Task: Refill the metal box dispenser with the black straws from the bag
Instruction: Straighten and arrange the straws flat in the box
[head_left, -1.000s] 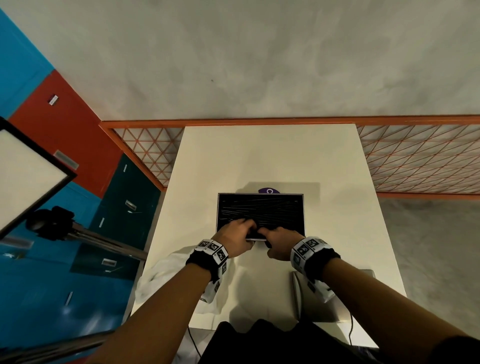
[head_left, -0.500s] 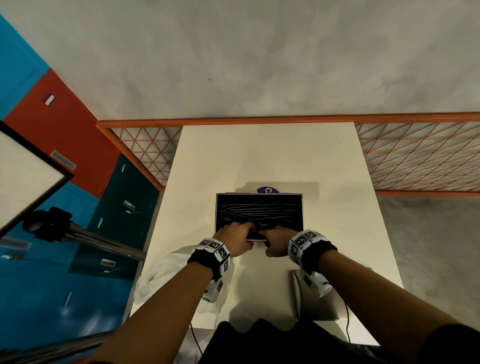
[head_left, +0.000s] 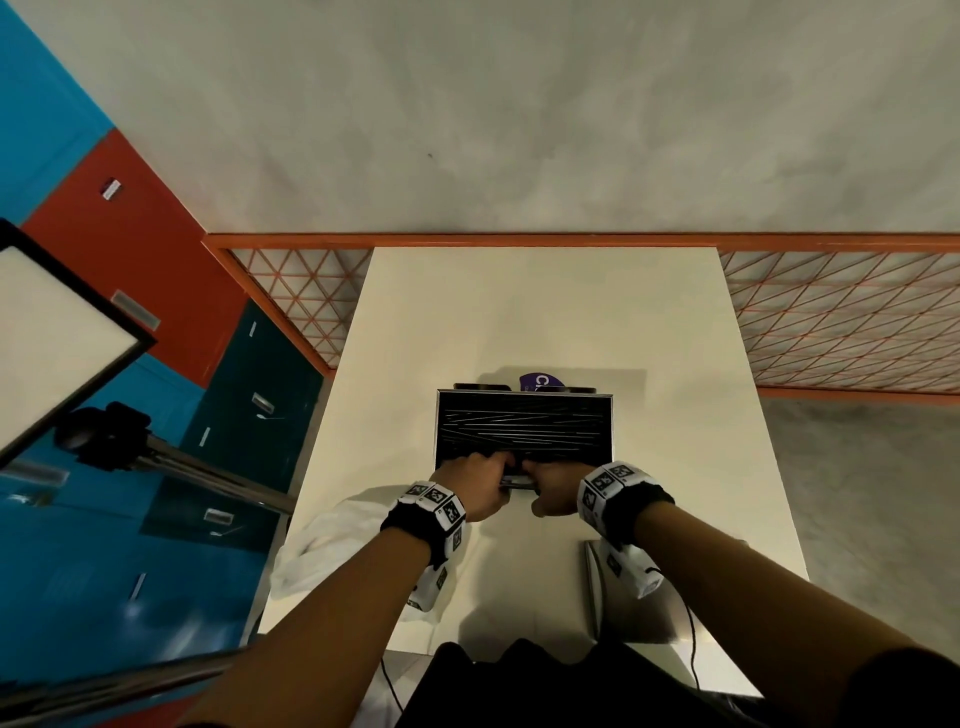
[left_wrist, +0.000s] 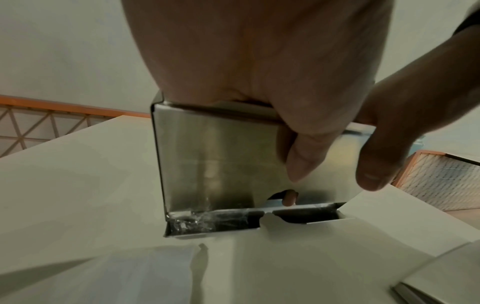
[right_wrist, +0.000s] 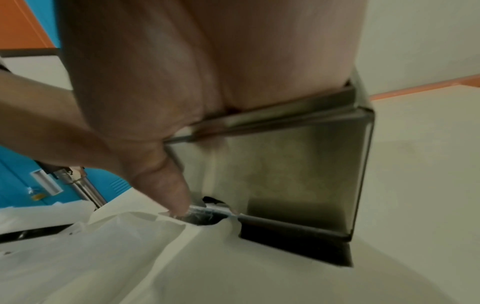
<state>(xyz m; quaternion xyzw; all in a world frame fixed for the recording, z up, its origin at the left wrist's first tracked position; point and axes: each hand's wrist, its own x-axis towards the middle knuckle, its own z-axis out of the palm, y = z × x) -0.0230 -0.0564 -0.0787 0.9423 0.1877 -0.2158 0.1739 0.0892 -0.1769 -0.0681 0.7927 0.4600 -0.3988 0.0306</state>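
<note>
The metal box dispenser (head_left: 525, 399) stands open-topped in the middle of the white table, with black straws (head_left: 522, 431) lying crosswise inside it. My left hand (head_left: 475, 480) and right hand (head_left: 553, 483) sit side by side on its near wall. The fingers of both curl over the rim into the box, so their tips are hidden. In the left wrist view my left hand (left_wrist: 285, 115) has its thumb down the shiny front face (left_wrist: 215, 160). In the right wrist view my right hand (right_wrist: 155, 131) does the same on the box (right_wrist: 285, 174).
A crumpled white plastic bag (head_left: 322, 551) lies at the table's near left edge. A flat metal lid (head_left: 639, 592) rests near right. Something purple (head_left: 540, 382) peeks out behind the box. An orange mesh railing (head_left: 831, 322) borders the table's far side.
Both hands have stayed on the box's near rim. The right forearm has drawn slightly inward, and the straws lie flatter than a second ago.
</note>
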